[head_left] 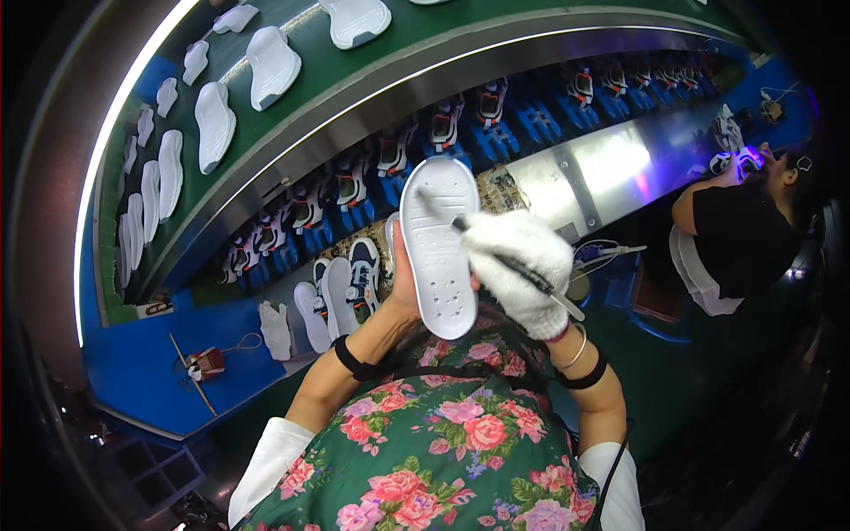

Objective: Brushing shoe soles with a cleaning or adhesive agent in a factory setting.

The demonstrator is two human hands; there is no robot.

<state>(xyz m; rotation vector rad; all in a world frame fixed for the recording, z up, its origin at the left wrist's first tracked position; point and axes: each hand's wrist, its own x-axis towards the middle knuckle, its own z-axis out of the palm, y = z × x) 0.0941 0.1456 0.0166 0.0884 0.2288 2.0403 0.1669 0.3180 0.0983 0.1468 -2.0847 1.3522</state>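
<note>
so, in the head view, my left hand is bare and cups the white sole from beneath, pinching it by its edges, with a fingertip showing at the far side. the sole is up in front of my apron, toe end away from me, hollow face turned up, probably so that all of it lies open to the brush. my right hand, gloved, pinches the brush handle with the fingers drawn together; the bristles blur over the upper part of the sole, so i can't tell whether they touch. the glove, i'd guess, guards against whatever is on the brush. shoes stand at my left, likely for easy reach, and a spare glove lies near them on the blue table.
</note>
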